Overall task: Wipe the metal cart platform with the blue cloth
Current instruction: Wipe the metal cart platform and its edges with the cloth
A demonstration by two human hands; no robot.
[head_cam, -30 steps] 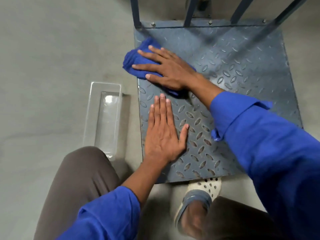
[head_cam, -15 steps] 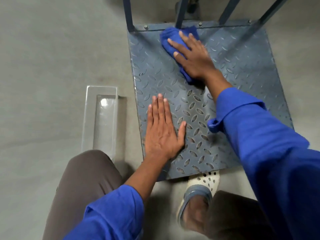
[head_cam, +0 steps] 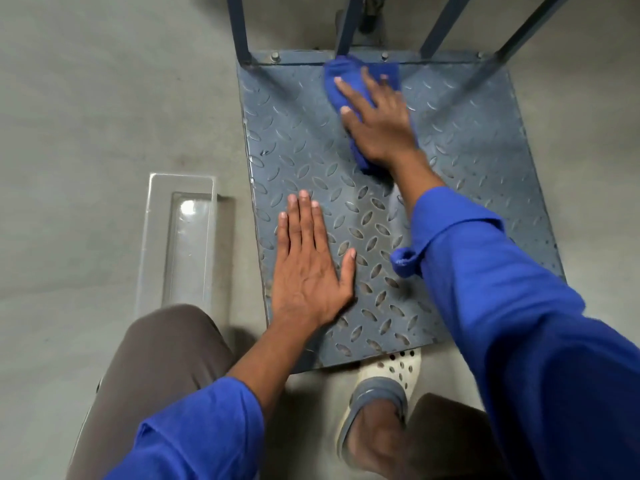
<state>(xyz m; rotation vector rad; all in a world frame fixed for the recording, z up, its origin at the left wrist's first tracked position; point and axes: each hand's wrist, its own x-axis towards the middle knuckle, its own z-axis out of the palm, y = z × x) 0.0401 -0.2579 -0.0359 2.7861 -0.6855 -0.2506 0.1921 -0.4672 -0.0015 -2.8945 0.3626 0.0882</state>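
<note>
blue cloth (head_cam: 343,68) (mostly hidden), under right hand (head_cam: 381,129)

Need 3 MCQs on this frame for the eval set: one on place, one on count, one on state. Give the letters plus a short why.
1. Where on the metal platform is the blue cloth?
A. At the near edge
B. At the far edge, by the upright bars
C. On the floor, off the platform

2. How many upright bars are in view?
A. One
B. Four
C. Eight

3. How is the left hand?
A. Flat on the platform, fingers straight
B. Curled round a bar
C. Lifted, holding the cloth

Answers:
1 B: the cloth lies under the right hand, up against the bolted far edge.
2 B: four dark bars rise from the far edge.
3 A: it is palm down on the tread pattern and holds nothing.
</note>
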